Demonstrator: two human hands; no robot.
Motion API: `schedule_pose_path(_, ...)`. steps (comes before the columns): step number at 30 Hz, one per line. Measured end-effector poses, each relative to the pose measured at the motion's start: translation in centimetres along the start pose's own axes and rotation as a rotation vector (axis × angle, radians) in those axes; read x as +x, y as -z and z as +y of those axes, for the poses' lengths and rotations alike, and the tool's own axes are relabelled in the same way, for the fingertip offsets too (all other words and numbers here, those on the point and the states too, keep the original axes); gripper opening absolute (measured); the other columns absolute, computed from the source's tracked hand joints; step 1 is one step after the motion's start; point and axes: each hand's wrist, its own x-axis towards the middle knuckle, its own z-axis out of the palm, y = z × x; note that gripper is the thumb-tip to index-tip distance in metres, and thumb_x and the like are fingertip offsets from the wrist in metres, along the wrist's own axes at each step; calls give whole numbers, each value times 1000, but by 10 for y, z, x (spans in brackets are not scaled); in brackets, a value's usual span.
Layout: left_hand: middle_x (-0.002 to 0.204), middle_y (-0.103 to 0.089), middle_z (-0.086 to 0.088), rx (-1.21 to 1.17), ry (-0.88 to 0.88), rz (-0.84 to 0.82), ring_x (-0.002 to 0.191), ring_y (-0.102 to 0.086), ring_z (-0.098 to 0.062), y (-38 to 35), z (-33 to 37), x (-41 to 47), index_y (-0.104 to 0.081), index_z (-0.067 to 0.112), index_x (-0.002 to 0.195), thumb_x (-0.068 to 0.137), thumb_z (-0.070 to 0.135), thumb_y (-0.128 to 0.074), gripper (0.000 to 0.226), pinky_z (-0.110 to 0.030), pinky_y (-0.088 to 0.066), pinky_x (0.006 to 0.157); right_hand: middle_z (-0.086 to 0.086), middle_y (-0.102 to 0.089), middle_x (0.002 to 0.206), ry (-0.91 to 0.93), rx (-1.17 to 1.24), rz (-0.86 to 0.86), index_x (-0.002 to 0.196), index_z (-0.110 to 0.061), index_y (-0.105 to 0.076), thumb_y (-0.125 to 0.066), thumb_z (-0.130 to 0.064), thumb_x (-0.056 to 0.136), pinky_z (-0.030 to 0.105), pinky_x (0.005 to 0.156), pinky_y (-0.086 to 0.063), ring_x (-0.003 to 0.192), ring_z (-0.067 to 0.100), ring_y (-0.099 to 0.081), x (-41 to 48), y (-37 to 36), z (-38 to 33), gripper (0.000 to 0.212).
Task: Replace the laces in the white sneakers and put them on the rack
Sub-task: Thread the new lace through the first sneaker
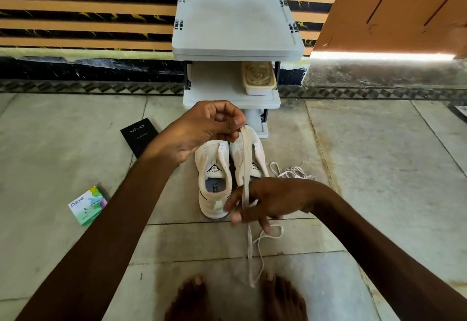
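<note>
A flat white fabric lace (245, 159) runs from the pinching fingers of the left hand (209, 128) down through the fingers of the right hand (273, 202). Below both sets of fingers stand two white fabric sneakers (214, 181), side by side. Beyond the left fingers stands a grey plastic rack (237, 22), a beige plastic tub (257, 78) on its shelf. Left of the fingers lie a black cardboard box (139, 137) and a green carton (87, 205); right of them, loose white laces (295, 171).

Wht sneakers (211, 156) unlaced, by rack (237, 22); lace (244, 148) hanging above.

Black box (139, 137) "vivo" — green box (87, 205) "Odonil" — sneaker (213, 169), perhaps, "SPEED".
</note>
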Motion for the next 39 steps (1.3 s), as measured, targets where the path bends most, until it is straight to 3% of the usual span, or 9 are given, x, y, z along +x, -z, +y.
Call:
schedule_pose_path(2, 78, -69, -2, 60, 5, -2, 66, -63, -9, -2, -2, -1, -66, 4, 93, 86, 6, -69, 8, -22, -56, 70, 9, -71, 102, -27, 22, 205, 119, -16, -63, -65, -33, 93, 16, 57, -45, 64, 12, -62, 6, 4, 9, 31)
schedule_pose_path(7, 78, -68, -4, 145, 10, 7, 65, -64, -8, -6, -11, 0, -67, 3, 93, 86, 5, -70, 8, -20, -56, 68, 2, -74, 102, 32, 208, 415, 117, -17, -65, -62, -26, 95, 16, 50, -35, 67, 10, -61, 3, 13, 8, 24)
schedule_pose_path(13, 74, -68, -3, 354, -41, 56, 65, -64, -8, -7, -20, 6, -69, 10, 88, 86, 11, -71, 3, -19, -54, 65, 3, -73, 93, 137, 275, 694, 105, -19, -64, -64, -25, 94, 20, 48, -42, 68, 14, -67, 9, 14, 4, 13)
schedule_pose_path(19, 73, -71, 1, 472, -64, 94, 66, -67, -11, -8, -34, 7, -70, 14, 86, 84, 16, -74, 5, -29, -56, 71, 16, -73, 84, 215, 478, 870, 95, -3, -69, -68, -16, 89, 27, 65, -58, 70, 20, -70, 18, 12, 9, 13)
schedule_pose_path(22, 76, -72, -4, 443, -35, 103, 66, -66, -13, -9, -42, 5, -71, 12, 88, 84, 14, -75, 6, -34, -57, 73, 14, -73, 77, 208, 494, 862, 87, -8, -72, -73, -8, 84, 27, 67, -58, 69, 20, -70, 23, 12, 14, 3)
schedule_pose_path(28, 81, -72, -2, 320, 8, 184, 70, -68, -12, -4, -52, 10, -66, 15, 97, 91, 18, -66, 7, -28, -55, 71, 12, -72, 71, 169, 504, 904, 84, -6, -73, -75, -8, 83, 24, 59, -55, 61, 18, -67, 34, 15, 17, 4)
schedule_pose_path(31, 102, -65, 1, 692, 89, 294, 90, -64, -16, 14, -79, 20, -60, 21, 109, 90, 31, -66, 23, -33, -52, 78, 14, -71, 71, 125, 511, 942, 81, -5, -72, -75, -4, 83, 27, 59, -55, 60, 20, -66, 40, 18, 20, 3)
schedule_pose_path(34, 123, -55, -8, 1128, 294, 236, 108, -58, -29, 24, -114, 25, -51, 16, 124, 87, 35, -68, 45, -38, -49, 86, 14, -71, 70, 68, 551, 962, 82, -3, -72, -75, -5, 82, 26, 59, -55, 60, 20, -66, 45, 15, 23, 3)
schedule_pose_path(39, 121, -56, -15, 1228, 221, 363, 107, -59, -34, 10, -140, 32, -52, 9, 122, 94, 25, -58, 34, -41, -48, 83, 13, -71, 72, -62, 623, 940, 83, -3, -69, -74, -7, 85, 25, 57, -57, 57, 17, -68, 56, 2, 27, 6)
